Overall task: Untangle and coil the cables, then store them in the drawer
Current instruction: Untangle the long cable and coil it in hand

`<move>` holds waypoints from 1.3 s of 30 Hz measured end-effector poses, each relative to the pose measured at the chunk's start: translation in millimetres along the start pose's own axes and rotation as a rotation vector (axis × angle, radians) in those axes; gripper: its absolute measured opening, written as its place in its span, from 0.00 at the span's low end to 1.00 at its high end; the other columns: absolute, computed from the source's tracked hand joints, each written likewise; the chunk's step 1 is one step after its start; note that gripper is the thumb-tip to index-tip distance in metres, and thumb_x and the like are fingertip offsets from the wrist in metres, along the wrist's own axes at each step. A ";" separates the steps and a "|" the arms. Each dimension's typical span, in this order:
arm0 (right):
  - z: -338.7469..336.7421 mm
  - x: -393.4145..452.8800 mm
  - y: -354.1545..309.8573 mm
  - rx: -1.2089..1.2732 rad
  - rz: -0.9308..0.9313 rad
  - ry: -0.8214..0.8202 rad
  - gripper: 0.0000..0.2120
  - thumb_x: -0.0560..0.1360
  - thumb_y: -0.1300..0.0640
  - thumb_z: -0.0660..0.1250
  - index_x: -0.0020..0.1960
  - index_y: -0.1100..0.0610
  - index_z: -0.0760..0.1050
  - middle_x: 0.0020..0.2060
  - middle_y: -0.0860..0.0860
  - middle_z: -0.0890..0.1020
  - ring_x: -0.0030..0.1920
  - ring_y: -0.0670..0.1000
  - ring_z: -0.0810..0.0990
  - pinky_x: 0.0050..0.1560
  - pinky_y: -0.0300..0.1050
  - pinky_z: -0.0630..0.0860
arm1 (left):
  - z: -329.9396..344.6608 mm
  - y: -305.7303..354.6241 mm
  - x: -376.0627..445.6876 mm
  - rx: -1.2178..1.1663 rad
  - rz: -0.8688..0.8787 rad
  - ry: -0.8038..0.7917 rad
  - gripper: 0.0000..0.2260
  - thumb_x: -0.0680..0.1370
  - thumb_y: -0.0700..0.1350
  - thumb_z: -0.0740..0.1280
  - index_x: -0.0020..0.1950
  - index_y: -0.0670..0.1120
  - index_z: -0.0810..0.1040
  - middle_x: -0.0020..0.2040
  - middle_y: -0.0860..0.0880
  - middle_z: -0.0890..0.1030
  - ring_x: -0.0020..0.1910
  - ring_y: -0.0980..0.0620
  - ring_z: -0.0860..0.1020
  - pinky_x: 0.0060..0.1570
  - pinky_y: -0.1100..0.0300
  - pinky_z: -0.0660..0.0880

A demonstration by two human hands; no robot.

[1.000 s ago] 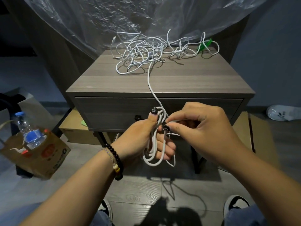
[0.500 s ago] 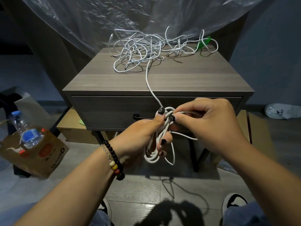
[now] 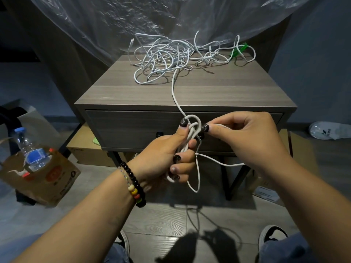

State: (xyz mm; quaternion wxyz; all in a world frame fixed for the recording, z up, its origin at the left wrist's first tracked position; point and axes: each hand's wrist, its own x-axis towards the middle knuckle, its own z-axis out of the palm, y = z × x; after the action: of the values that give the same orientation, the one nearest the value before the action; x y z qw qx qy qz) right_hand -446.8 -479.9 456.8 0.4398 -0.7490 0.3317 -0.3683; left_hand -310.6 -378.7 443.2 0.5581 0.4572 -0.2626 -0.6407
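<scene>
Right now the left hand point(image 3: 167, 154) grips a half-wound white cable coil point(image 3: 191, 141) before the closed grey wooden drawer point(image 3: 133, 128); the right hand point(image 3: 245, 137) pinches its strand, trailing from the tangled white cables point(image 3: 171, 56) on top.

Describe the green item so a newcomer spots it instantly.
Start at the grey wooden nightstand. Follow the tangled white cables to its back right corner: the green item lies there, partly under cable loops. It is the only green thing on the nightstand top; what it is cannot be told.
</scene>
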 end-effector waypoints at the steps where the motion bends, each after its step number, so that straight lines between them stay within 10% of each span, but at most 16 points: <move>1: -1.0 1.3 -0.2 0.009 0.029 -0.019 0.03 0.70 0.59 0.75 0.39 0.53 0.84 0.28 0.44 0.82 0.29 0.39 0.77 0.31 0.31 0.72 | -1.9 0.9 0.6 -0.012 0.027 0.022 0.18 0.79 0.59 0.54 0.40 0.46 0.68 0.24 0.53 0.61 0.18 0.59 0.58 0.20 0.69 0.61; 11: -13.6 10.1 0.5 -0.064 0.248 -0.234 0.12 0.78 0.61 0.63 0.41 0.62 0.82 0.25 0.50 0.75 0.26 0.47 0.66 0.26 0.38 0.62 | -32.3 25.7 -0.4 -0.315 0.200 0.305 0.20 0.79 0.60 0.54 0.35 0.47 0.66 0.22 0.54 0.58 0.16 0.59 0.57 0.17 0.68 0.53; 17: -11.3 5.3 2.2 -0.152 0.201 -0.226 0.13 0.77 0.54 0.65 0.38 0.57 0.83 0.37 0.58 0.83 0.35 0.60 0.75 0.36 0.42 0.67 | -17.7 8.4 -1.6 0.316 0.214 0.367 0.18 0.79 0.59 0.54 0.40 0.46 0.65 0.25 0.51 0.62 0.21 0.55 0.59 0.21 0.68 0.59; 20: -7.7 6.5 10.9 -0.202 0.256 -0.184 0.11 0.77 0.58 0.66 0.38 0.56 0.84 0.29 0.47 0.81 0.30 0.40 0.76 0.30 0.30 0.68 | -17.3 1.0 1.2 0.569 0.332 0.346 0.20 0.72 0.62 0.58 0.40 0.44 0.64 0.24 0.52 0.64 0.20 0.55 0.62 0.21 0.65 0.61; 30: -2.0 6.3 12.0 -0.321 0.093 0.037 0.07 0.78 0.56 0.65 0.45 0.48 0.81 0.35 0.42 0.80 0.38 0.39 0.77 0.33 0.30 0.67 | -31.3 -7.3 -1.7 1.484 0.263 0.371 0.22 0.67 0.70 0.48 0.44 0.54 0.64 0.36 0.54 0.75 0.35 0.56 0.74 0.34 0.57 0.68; 39: 15.1 -10.1 10.5 -0.309 -0.397 -0.224 0.20 0.77 0.55 0.63 0.69 0.50 0.73 0.42 0.38 0.75 0.41 0.41 0.75 0.42 0.33 0.72 | -26.3 -11.4 4.0 0.966 0.327 0.285 0.35 0.70 0.73 0.43 0.46 0.48 0.75 0.29 0.57 0.73 0.27 0.59 0.71 0.32 0.59 0.68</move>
State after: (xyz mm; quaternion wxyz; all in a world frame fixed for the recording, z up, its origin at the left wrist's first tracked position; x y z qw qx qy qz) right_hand -441.0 -469.5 439.5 0.2733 -0.8936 0.1802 -0.3071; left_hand -292.8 -375.2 420.7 0.4067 0.6977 -0.5174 -0.2829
